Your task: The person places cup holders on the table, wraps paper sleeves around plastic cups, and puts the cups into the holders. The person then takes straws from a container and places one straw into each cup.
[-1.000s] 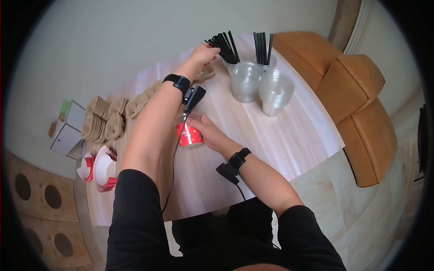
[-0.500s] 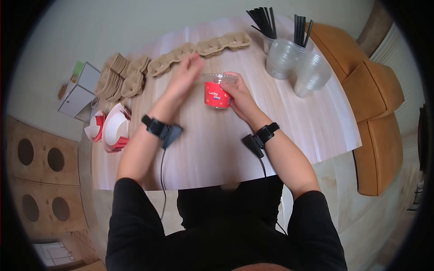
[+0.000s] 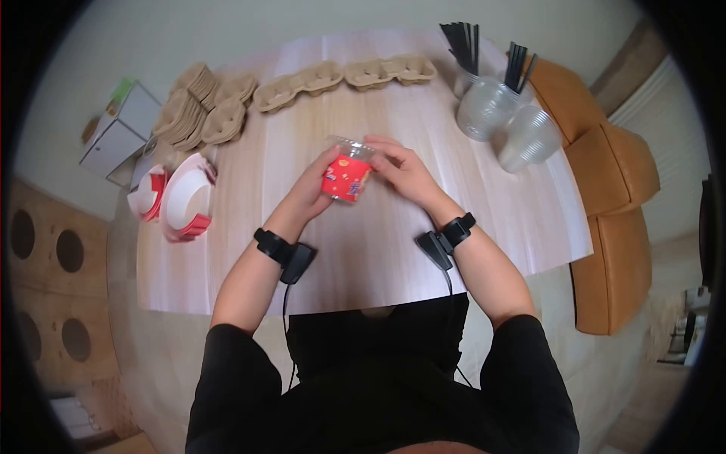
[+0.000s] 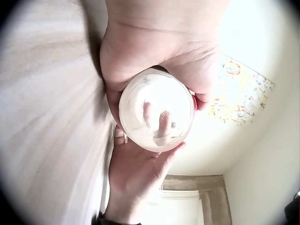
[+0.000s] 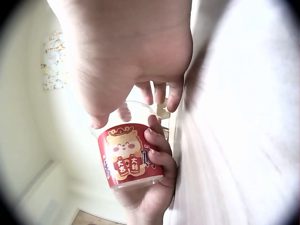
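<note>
A clear plastic cup [image 3: 347, 179] with a red printed sleeve leans in front of me over the table [image 3: 363, 257]. My left hand [image 3: 315, 185] grips its side, fingers curled round the sleeve [image 5: 129, 152], which carries a cartoon figure in the right wrist view. In the left wrist view the cup's round base [image 4: 157, 112] faces the camera, and two fingertips show through the clear plastic. My right hand [image 3: 408, 175] is at the rim, thumb on the near side, its other fingers extended and spread beyond the rim.
Joined pulp cup carriers [image 3: 302, 83] line the table's back, with stacked carriers [image 3: 189, 113] at back left. Paper bowls [image 3: 187, 198] stand at the left. Black straws [image 3: 463, 47] and stacked clear cups [image 3: 529, 136] occupy the back right, beside a brown sofa [image 3: 616, 174].
My left hand has come back from the far side, by the straws, and taken hold of the cup. The right hand's hold has loosened, and the cup has turned and tilted.
</note>
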Tool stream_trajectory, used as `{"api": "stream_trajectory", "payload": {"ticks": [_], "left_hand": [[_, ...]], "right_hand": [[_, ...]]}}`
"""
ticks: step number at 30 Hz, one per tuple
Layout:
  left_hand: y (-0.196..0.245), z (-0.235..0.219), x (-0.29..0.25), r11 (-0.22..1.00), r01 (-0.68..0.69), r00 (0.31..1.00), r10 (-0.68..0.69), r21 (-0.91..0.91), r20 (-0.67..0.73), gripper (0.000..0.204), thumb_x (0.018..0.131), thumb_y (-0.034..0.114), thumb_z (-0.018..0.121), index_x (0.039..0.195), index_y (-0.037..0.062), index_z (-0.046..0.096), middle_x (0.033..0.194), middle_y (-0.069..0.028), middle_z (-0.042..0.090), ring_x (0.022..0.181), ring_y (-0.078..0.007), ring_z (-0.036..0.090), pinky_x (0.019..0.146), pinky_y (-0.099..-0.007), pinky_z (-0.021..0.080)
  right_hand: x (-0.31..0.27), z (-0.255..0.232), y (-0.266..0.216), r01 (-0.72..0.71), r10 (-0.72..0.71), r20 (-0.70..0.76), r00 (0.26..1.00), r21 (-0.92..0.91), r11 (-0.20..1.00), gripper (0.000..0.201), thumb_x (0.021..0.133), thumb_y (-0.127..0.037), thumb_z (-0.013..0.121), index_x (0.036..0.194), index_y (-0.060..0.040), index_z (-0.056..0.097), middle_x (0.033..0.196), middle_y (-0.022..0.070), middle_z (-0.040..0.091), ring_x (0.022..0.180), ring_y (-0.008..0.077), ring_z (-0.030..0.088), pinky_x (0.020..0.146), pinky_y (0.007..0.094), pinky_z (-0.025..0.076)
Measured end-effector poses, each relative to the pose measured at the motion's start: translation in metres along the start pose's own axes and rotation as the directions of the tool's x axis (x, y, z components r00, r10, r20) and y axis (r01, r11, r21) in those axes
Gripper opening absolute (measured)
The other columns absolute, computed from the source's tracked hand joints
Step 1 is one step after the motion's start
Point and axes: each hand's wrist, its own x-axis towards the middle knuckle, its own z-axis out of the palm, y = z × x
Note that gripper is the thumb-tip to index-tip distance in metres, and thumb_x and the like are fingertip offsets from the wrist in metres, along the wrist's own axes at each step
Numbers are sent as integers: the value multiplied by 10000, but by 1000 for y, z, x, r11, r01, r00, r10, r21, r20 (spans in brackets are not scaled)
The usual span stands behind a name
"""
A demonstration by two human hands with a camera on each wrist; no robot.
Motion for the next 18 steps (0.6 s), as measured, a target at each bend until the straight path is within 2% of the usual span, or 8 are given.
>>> {"api": "stream_trajectory", "payload": {"ticks": [1,3,7,9,10,12,16,18], "left_hand": [[0,-3,1,1000,8,1000,-8,-7,24,443,984,396,439,1253,44,461,1117,-137,614,949,-236,641,796,-372,545],[-1,-8,2,1000,3,998,-3,-8,69,469,976,423,429,1232,33,481,1054,-161,636,881,-257,658,742,-380,557],[3,-9,2,1000,-5,994,6,-8,111,467,972,416,434,1230,29,483,1044,-163,638,881,-258,658,745,-372,556],[1,-15,3,1000,14,976,-12,-9,218,460,970,408,438,1230,32,487,1061,-160,635,888,-260,657,750,-373,557],[1,-11,2,1000,15,973,-12,-13,230,460,970,408,438,1230,32,487,1061,-160,635,888,-260,657,750,-373,557],[3,-5,-2,1000,-12,991,11,11,136,458,970,420,441,1149,7,526,968,-154,653,773,-218,662,677,-322,550],[1,-11,-3,1000,-8,989,8,3,147,455,969,410,443,1161,6,523,989,-158,649,801,-219,662,700,-326,553],[1,-13,-3,998,57,995,-58,18,84,441,968,388,448,1178,6,517,1009,-166,644,829,-227,660,716,-343,554]], "right_hand": [[-1,-1,-7,-5,5,-17,1000,-19,1000,292,943,-147,573,1207,-24,602,1199,84,590,1084,144,546,924,275,439],[-3,1,-25,-79,68,89,994,124,989,289,927,-126,594,1191,-9,618,1199,82,600,1065,140,568,912,275,455],[-2,-2,-33,-17,9,94,996,81,997,312,916,-105,607,1213,-10,608,1198,81,612,1058,143,583,897,274,469],[-3,-4,-40,-46,38,131,991,60,997,325,904,-94,620,1219,-14,607,1207,81,621,1059,144,588,904,281,469],[-3,-4,-40,-48,41,124,991,50,998,325,904,-94,620,1219,-14,607,1207,81,621,1059,144,588,904,281,469],[-2,-7,-37,-103,75,171,982,158,982,334,886,-84,642,1209,-2,610,1194,88,634,1053,145,593,912,287,469],[2,-16,-42,-174,130,244,961,168,970,352,869,-80,663,1203,13,608,1182,106,640,1046,150,600,919,289,468],[3,-21,-51,-187,145,323,935,104,977,350,850,-119,685,1181,-20,633,1251,106,601,1101,162,570,947,301,452]]}}
